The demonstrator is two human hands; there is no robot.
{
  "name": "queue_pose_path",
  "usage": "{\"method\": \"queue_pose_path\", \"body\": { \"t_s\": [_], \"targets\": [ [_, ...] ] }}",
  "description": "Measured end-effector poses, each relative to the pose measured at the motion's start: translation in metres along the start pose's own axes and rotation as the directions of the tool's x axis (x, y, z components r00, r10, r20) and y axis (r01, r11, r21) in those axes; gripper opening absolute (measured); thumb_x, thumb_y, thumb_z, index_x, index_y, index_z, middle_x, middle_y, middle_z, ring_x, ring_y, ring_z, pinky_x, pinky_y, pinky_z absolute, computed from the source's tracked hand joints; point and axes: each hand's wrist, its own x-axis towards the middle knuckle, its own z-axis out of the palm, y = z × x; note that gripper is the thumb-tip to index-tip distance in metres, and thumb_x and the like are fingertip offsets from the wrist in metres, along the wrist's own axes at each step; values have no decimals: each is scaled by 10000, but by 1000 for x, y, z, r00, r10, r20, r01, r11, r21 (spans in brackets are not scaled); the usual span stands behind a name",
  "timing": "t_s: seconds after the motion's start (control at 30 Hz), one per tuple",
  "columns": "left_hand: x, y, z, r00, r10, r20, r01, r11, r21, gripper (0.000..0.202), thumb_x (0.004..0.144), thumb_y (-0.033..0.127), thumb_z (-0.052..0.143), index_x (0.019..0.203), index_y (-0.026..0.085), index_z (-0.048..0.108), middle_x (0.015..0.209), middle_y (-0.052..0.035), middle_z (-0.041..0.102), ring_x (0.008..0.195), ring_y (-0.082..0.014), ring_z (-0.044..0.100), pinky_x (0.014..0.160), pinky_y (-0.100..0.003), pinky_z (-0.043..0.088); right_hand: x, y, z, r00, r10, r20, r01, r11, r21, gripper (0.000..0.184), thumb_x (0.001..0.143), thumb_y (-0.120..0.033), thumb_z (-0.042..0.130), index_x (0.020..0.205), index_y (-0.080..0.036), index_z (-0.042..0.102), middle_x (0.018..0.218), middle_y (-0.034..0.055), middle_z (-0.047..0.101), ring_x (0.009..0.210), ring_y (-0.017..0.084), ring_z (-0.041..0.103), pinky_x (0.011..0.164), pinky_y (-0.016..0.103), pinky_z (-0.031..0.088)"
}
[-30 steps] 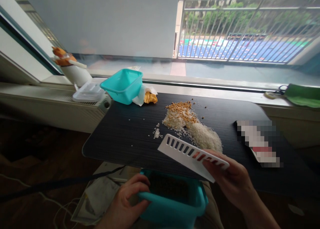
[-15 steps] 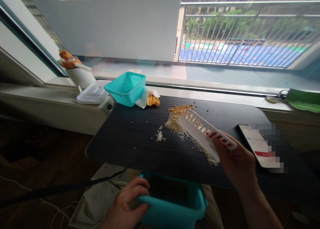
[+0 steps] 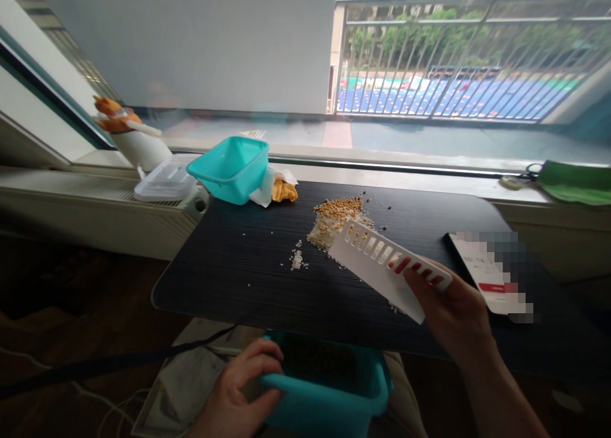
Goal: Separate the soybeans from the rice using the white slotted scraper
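My right hand (image 3: 453, 310) grips a flat white plastic piece with a row of slots (image 3: 377, 266), its long edge down at the tabletop. Just beyond it lies a pile of white rice grains (image 3: 324, 228) topped with yellow soybeans (image 3: 341, 207); the plastic piece hides part of the grains. Below the table's near edge, my left hand (image 3: 251, 381) is closed on the rim of a turquoise bin (image 3: 329, 393). The bin's inside is dark, and what it holds cannot be made out. A small scatter of rice (image 3: 296, 258) lies left of the pile.
A second turquoise basket (image 3: 233, 170) stands at the table's back left, beside a crumpled tissue and orange peel (image 3: 285, 191). A phone (image 3: 482, 272) lies on the right of the black table (image 3: 214, 260). A green cloth (image 3: 575, 182) rests on the sill.
The white slotted piece has moved slightly toward me, over the strip of rice at the pile's near side, which it now mostly covers. My left hand stays on the bin rim.
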Motion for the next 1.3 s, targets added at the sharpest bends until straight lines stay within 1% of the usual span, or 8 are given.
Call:
{"method": "queue_pose_path", "body": {
  "t_s": [0.07, 0.17, 0.37, 0.63, 0.77, 0.97, 1.2, 1.3],
  "targets": [
    [0, 0, 0, 1000, -16, -2, 16, 1000, -2, 159, 677, 81, 654, 677, 221, 728, 950, -27, 734, 904, -204, 724, 803, -184, 559, -1, -2, -1, 998, 53, -34, -52, 998, 26, 269, 829, -381, 685, 1008, -195, 760, 852, 41, 791, 743, 243, 733, 641, 308, 591],
    [1, 0, 0, 1000, -31, 5, 31, 1000, 0, 159, 676, 82, 655, 676, 223, 729, 954, -25, 733, 903, -206, 722, 799, -188, 560, 0, 0, 0, 997, 76, -27, -76, 997, 35, 278, 828, -387, 688, 1008, -188, 758, 858, 46, 789, 742, 239, 728, 644, 305, 585],
    [-1, 0, 0, 999, -50, 1, 50, 999, -8, 147, 687, 93, 647, 682, 215, 729, 965, -33, 731, 911, -206, 717, 808, -198, 555, 0, 6, -2, 994, 36, 106, -39, 999, 27, 245, 846, -359, 668, 1009, -199, 755, 814, 28, 778, 689, 214, 719, 613, 278, 574],
    [1, 2, 2, 999, -45, 13, 45, 999, -29, 156, 694, 94, 629, 689, 215, 727, 955, -37, 724, 906, -207, 706, 813, -221, 555, -24, 8, -17, 987, 156, -31, -154, 987, 53, 200, 793, -349, 713, 942, -232, 780, 785, 15, 790, 686, 237, 738, 593, 285, 602],
    [1, 2, 3, 998, -47, 37, 49, 998, -38, 133, 708, 111, 643, 694, 217, 723, 973, -34, 716, 929, -206, 703, 811, -203, 549, -27, 13, -24, 965, 220, -143, -205, 972, 110, 209, 772, -354, 743, 942, -238, 776, 839, 30, 801, 760, 268, 754, 663, 337, 629],
    [1, 5, 4, 998, -46, 38, 47, 999, -19, 133, 709, 111, 637, 686, 212, 720, 964, -38, 716, 923, -211, 704, 815, -210, 551, -21, 20, -26, 972, 223, -74, -215, 971, 102, 243, 784, -380, 726, 963, -219, 758, 828, 27, 791, 768, 244, 739, 665, 304, 605],
    [0, 6, 3, 997, -46, 56, 47, 999, -22, 167, 703, 73, 630, 701, 216, 716, 979, -29, 709, 948, -202, 700, 825, -194, 538, -25, 15, -27, 973, 222, -54, -220, 975, 41, 238, 792, -369, 709, 970, -220, 760, 822, 21, 785, 738, 234, 722, 656, 294, 583],
    [0, 4, 3, 997, -54, 61, 55, 998, -20, 161, 712, 76, 636, 706, 216, 716, 996, -27, 705, 962, -198, 697, 834, -185, 532, -29, 12, -29, 973, 217, -84, -213, 975, 57, 209, 777, -345, 726, 955, -243, 766, 807, 9, 787, 709, 228, 722, 635, 285, 584]
  ]
}}
